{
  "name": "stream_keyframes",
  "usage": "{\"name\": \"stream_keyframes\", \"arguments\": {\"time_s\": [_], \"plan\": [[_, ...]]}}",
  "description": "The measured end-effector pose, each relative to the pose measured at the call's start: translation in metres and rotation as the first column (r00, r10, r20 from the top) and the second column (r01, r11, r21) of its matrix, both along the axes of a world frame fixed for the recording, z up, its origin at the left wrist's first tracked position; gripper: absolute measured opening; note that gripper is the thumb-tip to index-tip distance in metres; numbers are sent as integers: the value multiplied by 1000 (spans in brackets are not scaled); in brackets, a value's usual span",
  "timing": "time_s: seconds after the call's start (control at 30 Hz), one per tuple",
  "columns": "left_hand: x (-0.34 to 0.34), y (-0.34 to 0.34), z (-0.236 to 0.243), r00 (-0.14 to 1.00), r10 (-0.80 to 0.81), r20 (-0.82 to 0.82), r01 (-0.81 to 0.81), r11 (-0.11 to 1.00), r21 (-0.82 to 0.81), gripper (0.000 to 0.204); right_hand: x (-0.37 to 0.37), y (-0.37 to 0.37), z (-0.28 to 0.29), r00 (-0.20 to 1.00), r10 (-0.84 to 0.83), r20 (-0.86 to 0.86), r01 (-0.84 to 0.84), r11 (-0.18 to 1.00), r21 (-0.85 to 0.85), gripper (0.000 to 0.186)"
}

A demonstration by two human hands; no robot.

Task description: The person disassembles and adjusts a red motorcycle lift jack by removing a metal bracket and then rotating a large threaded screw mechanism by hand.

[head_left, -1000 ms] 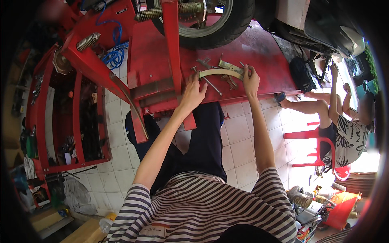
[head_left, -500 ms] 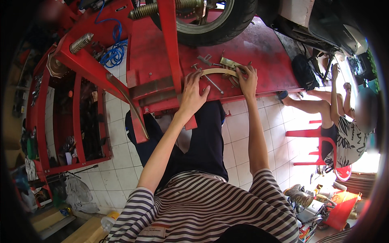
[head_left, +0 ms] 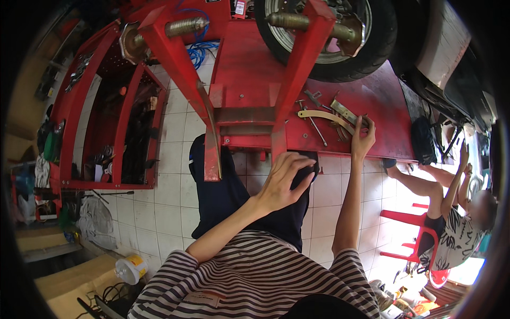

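Observation:
My right hand (head_left: 363, 137) grips the right end of a curved tan strip (head_left: 321, 115), with a hole showing at its left end. The strip lies over the red bench top (head_left: 255, 58). Drawn back in front of the bench, above my lap, my left hand (head_left: 287, 179) has loosely bent fingers and its thumb apart, with nothing visible in it. Beside the strip are a thin metal rod tool (head_left: 319, 131), a small grey metal part (head_left: 312, 97) and a flat yellowish piece (head_left: 344, 110). Small curved pieces are partly hidden under the strip.
A red frame (head_left: 291, 80) with large threaded bolts rises at the bench's near left. Behind it stands a wheel with a black tyre (head_left: 372, 64). A red tool rack (head_left: 66, 127) is at left. At right, a person (head_left: 451, 234) sits on a red chair (head_left: 406, 218).
My left hand has let go of the strip's left end and pulled back toward my lap. My right hand still holds the other end. The view has shifted left.

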State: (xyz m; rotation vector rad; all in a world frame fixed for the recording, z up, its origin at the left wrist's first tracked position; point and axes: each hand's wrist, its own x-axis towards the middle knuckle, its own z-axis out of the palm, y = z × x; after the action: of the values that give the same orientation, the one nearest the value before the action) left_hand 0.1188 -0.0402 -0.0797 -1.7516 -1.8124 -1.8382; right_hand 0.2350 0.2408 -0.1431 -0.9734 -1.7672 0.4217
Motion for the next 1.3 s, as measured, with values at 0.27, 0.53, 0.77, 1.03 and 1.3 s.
{"name": "stream_keyframes", "arguments": {"time_s": [0.27,0.53,0.77,1.03,1.3], "plan": [[-71,-72,-23,817,507,273,-538,841,49,37,-17,-44,14,984,158,-83,-149,982,112,25],[-181,-45,67,890,210,405,-269,959,94,74,-112,-190,89,711,700,61,-703,708,70,21],[-174,-28,55,886,238,397,-292,953,81,67,-197,-214,144,655,753,67,-731,653,-196,23],[-169,-32,67,898,378,225,-404,911,81,58,-219,-220,155,663,717,216,-732,681,-12,24],[-174,-34,61,893,390,224,-405,914,27,56,-230,-217,140,619,785,35,-785,619,-14,20]]}}
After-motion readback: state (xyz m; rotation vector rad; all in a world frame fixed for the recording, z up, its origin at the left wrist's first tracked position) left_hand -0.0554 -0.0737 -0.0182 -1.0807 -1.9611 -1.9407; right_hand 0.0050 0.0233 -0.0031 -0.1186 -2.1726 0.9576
